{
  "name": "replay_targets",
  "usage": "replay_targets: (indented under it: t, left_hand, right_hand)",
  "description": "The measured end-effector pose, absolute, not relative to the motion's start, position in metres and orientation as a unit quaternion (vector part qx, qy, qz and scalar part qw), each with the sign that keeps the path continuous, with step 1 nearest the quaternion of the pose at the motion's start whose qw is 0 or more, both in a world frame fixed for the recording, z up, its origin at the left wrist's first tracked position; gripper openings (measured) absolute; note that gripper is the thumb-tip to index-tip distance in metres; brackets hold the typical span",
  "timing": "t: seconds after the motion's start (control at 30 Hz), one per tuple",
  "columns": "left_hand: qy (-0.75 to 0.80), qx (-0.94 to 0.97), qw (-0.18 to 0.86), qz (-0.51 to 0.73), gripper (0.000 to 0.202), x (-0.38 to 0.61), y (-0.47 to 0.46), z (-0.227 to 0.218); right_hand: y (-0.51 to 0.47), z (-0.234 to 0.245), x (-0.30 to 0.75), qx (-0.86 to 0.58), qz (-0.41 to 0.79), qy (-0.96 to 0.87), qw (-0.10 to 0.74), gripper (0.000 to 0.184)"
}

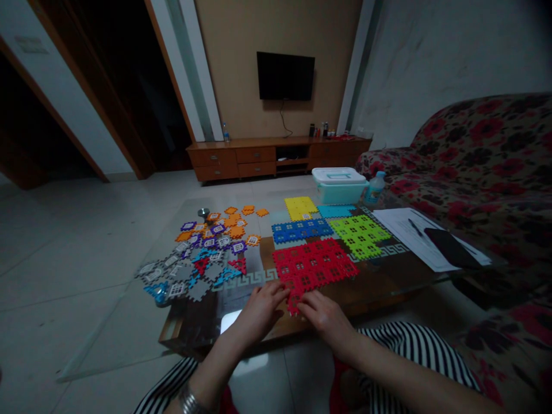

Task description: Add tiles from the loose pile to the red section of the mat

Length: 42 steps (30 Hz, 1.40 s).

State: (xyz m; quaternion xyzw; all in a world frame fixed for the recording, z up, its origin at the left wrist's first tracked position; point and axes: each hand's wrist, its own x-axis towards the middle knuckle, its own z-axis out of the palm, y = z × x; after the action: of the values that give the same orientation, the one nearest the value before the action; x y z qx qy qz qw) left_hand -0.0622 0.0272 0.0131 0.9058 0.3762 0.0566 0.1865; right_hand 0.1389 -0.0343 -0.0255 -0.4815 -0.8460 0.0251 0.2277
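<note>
Both hands are at the near edge of a red panel [314, 261] made of interlocking puzzle tiles with window cut-outs, lying flat on the glass table. A red puzzle tile [294, 303] juts from the panel toward me. My left hand [265, 305] has its bent fingers closed on the left side of this tile. From the right, my right hand [323, 316] pinches the same tile between thumb and fingers. Behind the red panel are a blue panel [301, 231], a yellow panel [301, 207], a lime-green panel [360, 233] and a light-blue panel [336, 211].
Loose orange tiles [235, 221], purple tiles [238, 247] and grey tiles [200, 289] are heaped on the left. A lidded turquoise box [340, 190] and a bottle [375, 188] stand at the back right. Papers [403, 244] and a black phone [451, 248] lie at right.
</note>
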Motion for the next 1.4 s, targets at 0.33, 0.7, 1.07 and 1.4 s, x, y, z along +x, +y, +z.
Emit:
replay_targets:
  t: [0.33,0.7,1.07,1.4]
  left_hand:
    - [0.377,0.905,0.189,0.055,0.049,-0.062,0.027,0.012]
    - [0.36,0.914,0.167,0.084,0.046,-0.065,0.031,-0.002]
    - [0.351,0.913,0.183,0.096,0.045,-0.063,0.03,0.001]
    - [0.364,0.905,0.216,0.046,0.042,-0.06,0.03,0.016]
  right_hand:
    - [-0.036,-0.028,0.138,-0.496,0.021,-0.843,0.208,0.018]
    - [-0.026,-0.009,0.147,-0.466,0.106,-0.853,0.209,0.015]
    - [-0.021,-0.002,0.148,-0.452,0.153,-0.858,0.193,0.014]
    - [-0.018,-0.007,0.146,-0.505,0.192,-0.812,0.218,0.008]
